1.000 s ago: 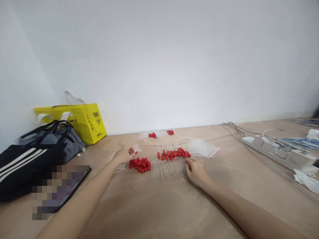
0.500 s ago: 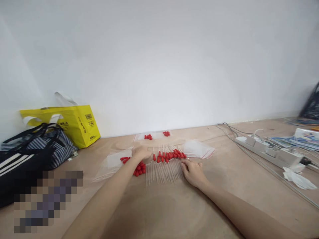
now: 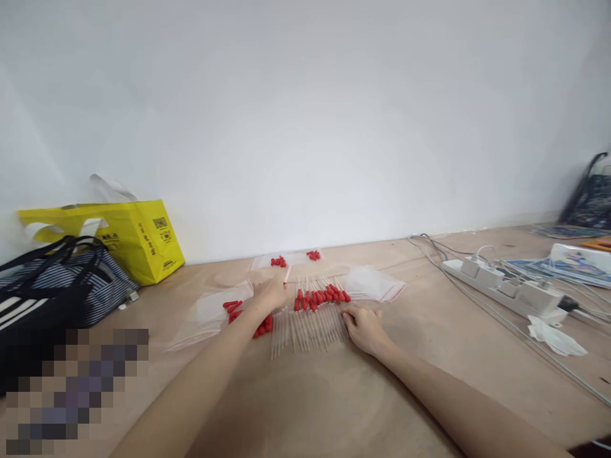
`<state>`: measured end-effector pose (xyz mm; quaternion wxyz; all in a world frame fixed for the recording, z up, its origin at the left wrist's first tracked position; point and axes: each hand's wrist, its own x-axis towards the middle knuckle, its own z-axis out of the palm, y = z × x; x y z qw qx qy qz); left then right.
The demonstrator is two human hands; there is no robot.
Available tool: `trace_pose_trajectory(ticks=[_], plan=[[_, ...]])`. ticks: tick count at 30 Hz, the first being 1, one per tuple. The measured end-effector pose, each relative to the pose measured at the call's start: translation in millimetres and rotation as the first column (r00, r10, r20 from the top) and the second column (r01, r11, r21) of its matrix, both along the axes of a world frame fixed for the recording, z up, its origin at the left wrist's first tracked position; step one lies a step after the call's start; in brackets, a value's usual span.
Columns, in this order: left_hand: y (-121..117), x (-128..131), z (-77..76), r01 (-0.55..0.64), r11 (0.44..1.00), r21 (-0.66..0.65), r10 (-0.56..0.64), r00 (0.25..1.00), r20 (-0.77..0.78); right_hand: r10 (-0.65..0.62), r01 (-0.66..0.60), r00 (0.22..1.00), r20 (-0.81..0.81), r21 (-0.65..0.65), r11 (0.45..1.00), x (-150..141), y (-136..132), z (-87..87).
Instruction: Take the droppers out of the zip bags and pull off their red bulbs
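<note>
My left hand [image 3: 271, 294] is closed in a pinch on a dropper, whose red bulb [image 3: 285, 284] just shows at the fingertips. Beside it on the table lies a row of droppers with red bulbs [image 3: 312, 299], their thin tubes [image 3: 321, 282] pointing away from me. Closer to me several clear glass tubes [image 3: 305, 334] lie side by side. My right hand [image 3: 365, 329] rests at their right end, fingers curled; what is under them, if anything, is hidden. Loose red bulbs [image 3: 261, 329] lie partly behind my left forearm.
Clear zip bags lie left [image 3: 191, 327] and right [image 3: 375, 284] of the droppers. Another bag with red bulbs [image 3: 278, 261] is near the wall. A yellow bag [image 3: 147, 245] and dark bags stand left. A power strip [image 3: 506, 289] with cables, tissue [image 3: 556, 336] and papers are right.
The leftmost dropper has left the row and is now in my left hand. My right hand stays by the tubes. The whole view has shifted slightly.
</note>
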<state>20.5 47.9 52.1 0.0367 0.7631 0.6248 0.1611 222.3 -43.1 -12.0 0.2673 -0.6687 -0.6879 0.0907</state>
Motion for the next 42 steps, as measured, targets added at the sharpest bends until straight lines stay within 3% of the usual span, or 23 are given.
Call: trace_pose_trajectory(ticks=[4,6,8,11,15,19,29,36,39,42], plan=[[-48,-14,1.8,0.159,0.981,0.113,-0.151,0.986,-0.076,0.013,0.001,0.996,-0.088,0.150,0.989,1,1,-2.7],[-68,-22,-6.0,0.243,0.956,0.163,-0.226,0.967,-0.116,0.046,-0.011,0.991,-0.123,0.273,0.962,-1,-1,-1.2],[-80,-29,-16.7,0.354,0.898,0.262,-0.311,0.931,-0.193,0.087,-0.041,0.991,-0.104,0.381,0.924,-3,-5,2.0],[-89,-33,-30.9,0.439,0.817,0.374,-0.366,0.896,-0.253,0.176,-0.167,0.984,0.024,0.459,0.873,-10,-13,7.0],[-94,-27,-39.5,0.484,0.744,0.460,-0.430,0.874,-0.224,0.318,-0.372,0.928,0.195,0.460,0.806,-20,-18,7.3],[-100,-19,-42.0,0.490,0.692,0.529,-0.474,0.862,-0.179,0.359,-0.454,0.890,0.281,0.468,0.758,-29,-17,2.6],[-101,-21,-46.1,0.474,0.684,0.555,-0.467,0.869,-0.165,0.394,-0.514,0.856,0.335,0.467,0.720,-30,-18,-2.1],[-102,-22,-49.0,0.528,0.617,0.583,-0.497,0.836,-0.232,0.447,-0.547,0.837,0.316,0.451,0.705,-29,-22,0.2],[-101,-27,-48.9,0.534,0.617,0.579,-0.492,0.835,-0.246,0.448,-0.543,0.839,0.308,0.436,0.717,-22,-23,0.6],[-99,-38,-46.8,0.449,0.666,0.595,-0.431,0.883,-0.185,0.382,-0.457,0.889,0.253,0.418,0.785,-5,-19,2.4]])
